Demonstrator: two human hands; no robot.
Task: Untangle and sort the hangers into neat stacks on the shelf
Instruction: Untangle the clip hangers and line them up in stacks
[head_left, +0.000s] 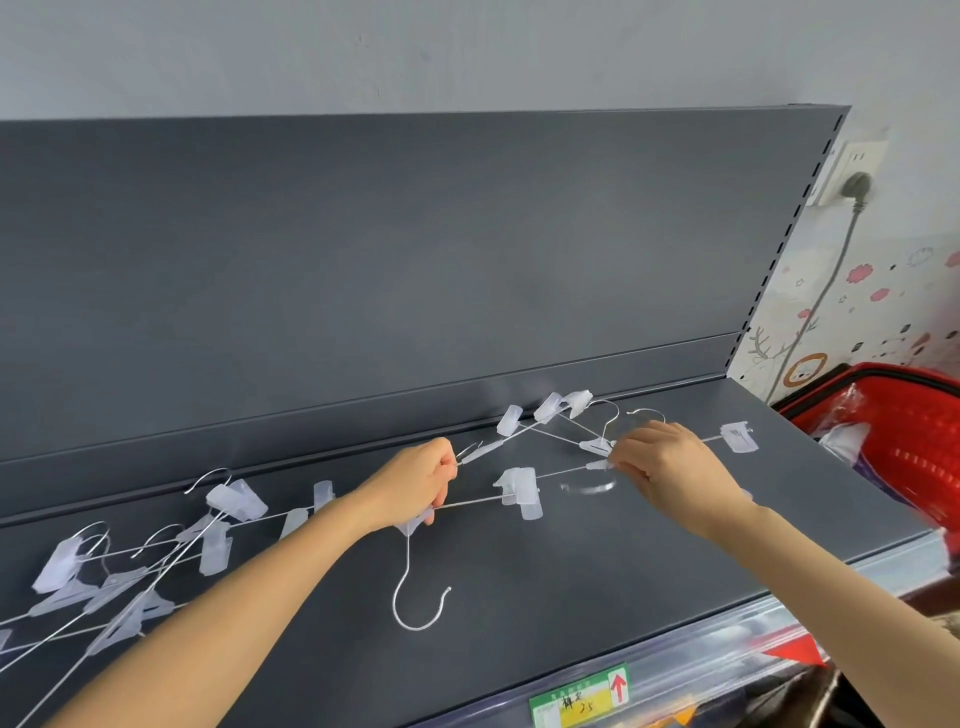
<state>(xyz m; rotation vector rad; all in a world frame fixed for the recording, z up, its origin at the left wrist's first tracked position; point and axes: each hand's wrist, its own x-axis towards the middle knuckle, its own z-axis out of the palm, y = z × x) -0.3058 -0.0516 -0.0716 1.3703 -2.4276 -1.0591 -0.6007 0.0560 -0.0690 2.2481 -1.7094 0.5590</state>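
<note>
Both bare forearms reach in from the lower edge over the dark grey shelf (571, 571). The left hand (415, 483) is clenched around the centre of a wire clip hanger (478, 502); its long axis runs left to right across the shelf and its hook points back toward the camera. The right hand (670, 467) pinches the centre of a tangled group of hangers (545, 415) lying near the back panel (415, 260), hooks pointing away. A loose pile of hangers (130, 571) lies on the shelf at far left, rods crossing at mixed angles. A price label (579, 699) on the shelf's front strip carries a red upward arrow and handwritten "2.5"; other writing is unreadable. A red basket (909, 441) stands to the right, below a wall socket (852, 182) with a plug inserted.
</note>
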